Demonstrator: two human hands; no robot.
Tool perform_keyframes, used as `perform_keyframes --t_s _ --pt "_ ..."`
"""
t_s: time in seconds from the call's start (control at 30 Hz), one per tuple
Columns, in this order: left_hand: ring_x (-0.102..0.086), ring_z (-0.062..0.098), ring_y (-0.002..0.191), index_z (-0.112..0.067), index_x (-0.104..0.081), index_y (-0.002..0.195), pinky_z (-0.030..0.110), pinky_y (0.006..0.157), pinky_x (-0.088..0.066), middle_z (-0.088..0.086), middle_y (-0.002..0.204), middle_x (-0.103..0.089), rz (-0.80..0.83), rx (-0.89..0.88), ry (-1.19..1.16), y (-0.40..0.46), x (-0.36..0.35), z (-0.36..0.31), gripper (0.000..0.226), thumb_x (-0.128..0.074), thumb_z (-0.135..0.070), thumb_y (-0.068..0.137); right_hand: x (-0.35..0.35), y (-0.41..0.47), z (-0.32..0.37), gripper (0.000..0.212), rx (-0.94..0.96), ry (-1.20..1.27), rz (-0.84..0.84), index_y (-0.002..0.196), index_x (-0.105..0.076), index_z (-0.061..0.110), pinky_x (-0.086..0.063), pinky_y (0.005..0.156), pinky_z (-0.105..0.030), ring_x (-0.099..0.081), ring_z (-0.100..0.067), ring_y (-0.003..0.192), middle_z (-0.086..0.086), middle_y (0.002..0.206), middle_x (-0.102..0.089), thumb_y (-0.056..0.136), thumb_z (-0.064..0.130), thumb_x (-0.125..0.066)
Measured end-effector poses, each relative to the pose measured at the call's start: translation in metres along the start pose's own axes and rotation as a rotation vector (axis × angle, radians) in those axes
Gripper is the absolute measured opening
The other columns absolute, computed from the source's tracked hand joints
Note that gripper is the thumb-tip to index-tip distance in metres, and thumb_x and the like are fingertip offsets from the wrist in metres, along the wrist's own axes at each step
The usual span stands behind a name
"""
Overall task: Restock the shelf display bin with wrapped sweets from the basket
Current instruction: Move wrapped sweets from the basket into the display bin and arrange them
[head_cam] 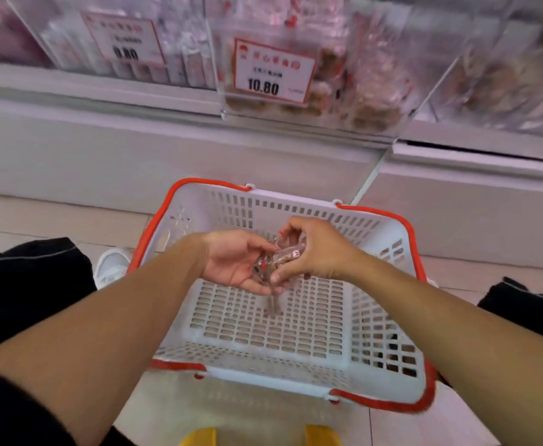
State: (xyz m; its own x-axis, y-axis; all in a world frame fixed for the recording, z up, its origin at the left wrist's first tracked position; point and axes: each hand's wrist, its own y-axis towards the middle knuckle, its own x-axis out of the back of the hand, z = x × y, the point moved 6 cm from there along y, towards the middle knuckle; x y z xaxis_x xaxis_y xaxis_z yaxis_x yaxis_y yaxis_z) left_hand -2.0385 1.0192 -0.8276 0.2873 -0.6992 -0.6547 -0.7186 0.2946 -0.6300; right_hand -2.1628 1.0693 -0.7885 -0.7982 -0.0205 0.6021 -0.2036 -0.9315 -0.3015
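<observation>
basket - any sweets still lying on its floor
No, the white basket floor shows only bare slotted plastic; the wrapped sweets are gathered between the left hand and right hand above it.

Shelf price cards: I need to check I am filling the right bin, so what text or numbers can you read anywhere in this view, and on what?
"10.80": on the middle price card, fixed to the front of the clear display bin.
"0.80", first digit blurred and unsure: on the left price card.
Red and small black characters on both cards: too blurred to read.
Round red-and-white mark on the wrapped sweets in the hands: unreadable.
</observation>
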Motion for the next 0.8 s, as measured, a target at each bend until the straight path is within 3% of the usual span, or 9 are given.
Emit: perform_keyframes --t_s 0.13,0.23,0.37,0.47,0.57,0.7,0.8 --pt "-0.069 0.035 0.102 -0.001 -0.071 0.111 0.038 0.090 -0.057 0.022 0.105 -0.070 0.114 -0.164 0.013 -0.054 -0.050 -0.052 0.031 -0.046 -0.013 0.096 0.064 -0.022 0.070 0.074 0.172 -0.001 -0.162 0.109 -0.065 0.028 -0.049 0.076 -0.020 -0.061 -0.002 0.085 0.012 0.098 -0.064 0.043 0.039 -0.098" --pt "-0.070 0.033 0.100 0.000 -0.073 0.105 0.036 0.090 -0.057 0.021 0.103 -0.070 0.109 -0.269 0.112 -0.093 -0.093 -0.095 0.032 -0.044 -0.009 0.095 0.111 -0.048 0.114 0.074 0.285 0.031 -0.329 0.113 -0.066 0.029 -0.053 0.086 -0.028 -0.064 -0.006 0.099 0.015 0.108 -0.062 0.045 0.040 -0.096" --pt "-0.068 0.035 0.104 -0.001 -0.068 0.118 0.036 0.090 -0.057 0.024 0.117 -0.065 0.141 -0.360 0.214 -0.132 -0.145 -0.133 0.033 -0.052 -0.016 0.093 0.164 -0.080 0.160 0.078 0.450 -0.075 -0.495 0.124 -0.066 0.027 -0.040 0.089 -0.005 -0.057 0.006 0.107 0.018 0.114 -0.059 0.053 0.055 -0.082" --pt "-0.060 0.040 0.118 -0.004 -0.058 0.132 0.040 0.103 -0.049 0.020 0.129 -0.060 0.252 -0.368 0.232 -0.153 -0.166 -0.148 0.043 -0.047 -0.025 0.096 0.180 -0.082 0.175 0.083 0.497 -0.145 -0.445 0.135 -0.059 0.023 -0.041 0.098 -0.013 -0.057 0.000 0.109 0.016 0.117 -0.054 0.058 0.050 -0.079" --pt "-0.056 0.047 0.120 0.002 -0.058 0.129 0.041 0.098 -0.052 0.024 0.128 -0.061 0.220 -0.458 0.244 -0.159 -0.168 -0.164 0.041 -0.047 -0.019 0.096 0.183 -0.071 0.175 0.090 0.460 -0.066 -0.353 0.143 -0.047 0.022 -0.042 0.109 -0.033 -0.051 -0.004 0.123 0.017 0.129 -0.046 0.061 0.045 -0.076" --pt "-0.070 0.023 0.093 -0.005 -0.065 0.114 0.045 0.088 -0.057 0.012 0.102 -0.070 0.064 -0.539 0.431 -0.155 -0.164 -0.177 0.029 -0.052 -0.021 0.094 0.177 -0.057 0.177 0.097 0.454 -0.080 -0.252 0.152 -0.027 0.033 -0.034 0.116 -0.034 -0.035 0.001 0.139 0.013 0.151 -0.038 0.068 0.049 -0.073" --pt "-0.067 0.015 0.086 -0.011 -0.067 0.113 0.045 0.082 -0.057 0.006 0.096 -0.070 0.054 -0.533 0.477 -0.154 -0.161 -0.180 0.025 -0.051 -0.023 0.096 0.174 -0.050 0.175 0.102 0.440 -0.008 -0.231 0.154 -0.019 0.041 -0.039 0.112 -0.027 -0.041 0.008 0.134 0.018 0.149 -0.044 0.070 0.046 -0.077"
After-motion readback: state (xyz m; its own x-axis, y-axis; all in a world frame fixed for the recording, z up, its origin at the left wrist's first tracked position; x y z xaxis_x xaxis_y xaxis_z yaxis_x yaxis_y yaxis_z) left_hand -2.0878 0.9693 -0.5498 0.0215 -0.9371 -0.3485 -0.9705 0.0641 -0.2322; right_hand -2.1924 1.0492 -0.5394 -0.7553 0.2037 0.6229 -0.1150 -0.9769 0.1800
